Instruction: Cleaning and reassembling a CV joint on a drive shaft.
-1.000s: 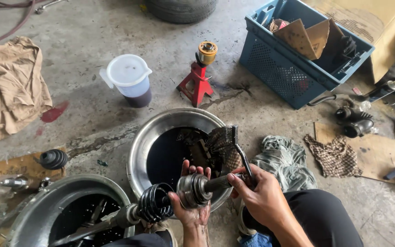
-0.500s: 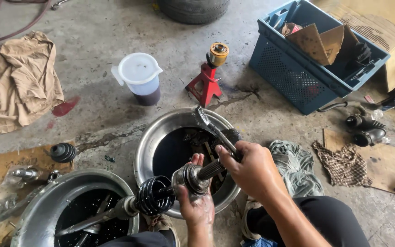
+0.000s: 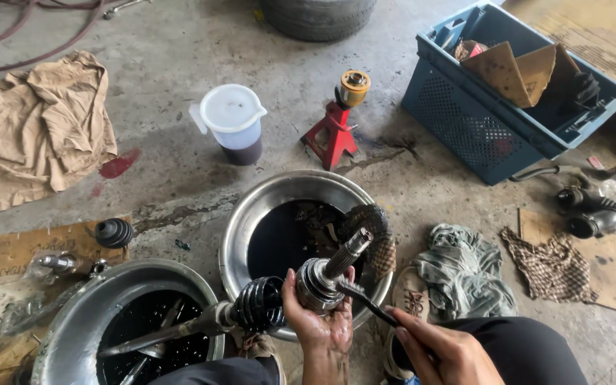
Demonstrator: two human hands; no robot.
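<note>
left hand (image 3: 316, 319) grips metal joint (image 3: 320, 284) over big bowl (image 3: 251, 214) | right hand (image 3: 442, 351) holds dark tool (image 3: 365, 303) touching joint

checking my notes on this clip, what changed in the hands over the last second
The right hand drew back from over the steel basin toward the body, and the dark tool it holds now meets the CV joint low on its side. The splined stub is now uncovered. The left hand kept its grip on the joint, and the rubber boot stayed beside it.
</note>
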